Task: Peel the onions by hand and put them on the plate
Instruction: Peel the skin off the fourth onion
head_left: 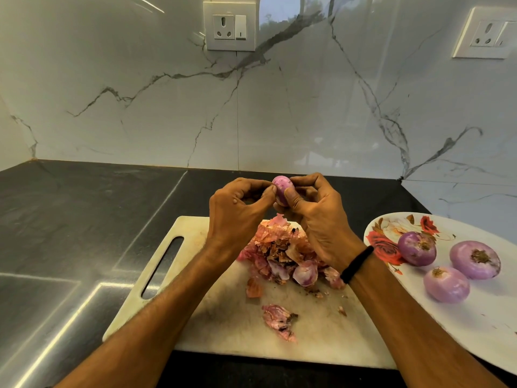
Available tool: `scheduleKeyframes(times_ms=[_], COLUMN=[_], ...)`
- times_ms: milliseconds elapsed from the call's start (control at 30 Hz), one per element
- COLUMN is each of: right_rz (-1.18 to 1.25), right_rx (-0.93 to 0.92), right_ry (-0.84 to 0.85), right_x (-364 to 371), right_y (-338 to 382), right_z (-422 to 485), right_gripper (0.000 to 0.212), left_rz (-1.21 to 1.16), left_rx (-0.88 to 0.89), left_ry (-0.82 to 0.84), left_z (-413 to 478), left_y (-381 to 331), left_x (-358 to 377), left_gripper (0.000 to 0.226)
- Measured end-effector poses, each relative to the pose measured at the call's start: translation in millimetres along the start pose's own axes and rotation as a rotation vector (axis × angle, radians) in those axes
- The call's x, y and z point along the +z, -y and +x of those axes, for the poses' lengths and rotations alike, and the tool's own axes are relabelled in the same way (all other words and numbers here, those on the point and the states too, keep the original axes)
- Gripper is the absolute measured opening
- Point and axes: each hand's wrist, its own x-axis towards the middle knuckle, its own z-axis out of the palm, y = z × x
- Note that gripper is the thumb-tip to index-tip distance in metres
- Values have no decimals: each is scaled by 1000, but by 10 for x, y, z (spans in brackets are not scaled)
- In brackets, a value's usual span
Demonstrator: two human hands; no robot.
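The dark bench (70,219) carried a white cutting board (223,326), and a flowered plate (475,317) lay just beside the board on its right. A heap of skins (282,256) was piled on the board's middle, with one loose scrap nearer the front edge. Three peeled onions (446,284) sat close together on the plate. Above the board's far edge, the right hand (319,219), with a black band (356,264) at its wrist, had its grip curled round a small purple onion (282,191). The left hand (237,217) pinched at the onion's left side; perhaps a flake of skin lay between its fingertips.
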Motion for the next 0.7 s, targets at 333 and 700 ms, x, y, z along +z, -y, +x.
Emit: scheduleKeyframes(times_ms=[333,700], right_rz=[-142,187], right_rx=[-24,100], right_ry=[24,48], right_x=[-18,14], right_y=[-46,77], right_z=[-2,-25], right_gripper=[40,46], left_rz=[12,128], left_rx=[-56,287], left_ry=[39,61], left_z=[-4,20], left_y=[1,65], left_x=[16,26], left_gripper=[10,25])
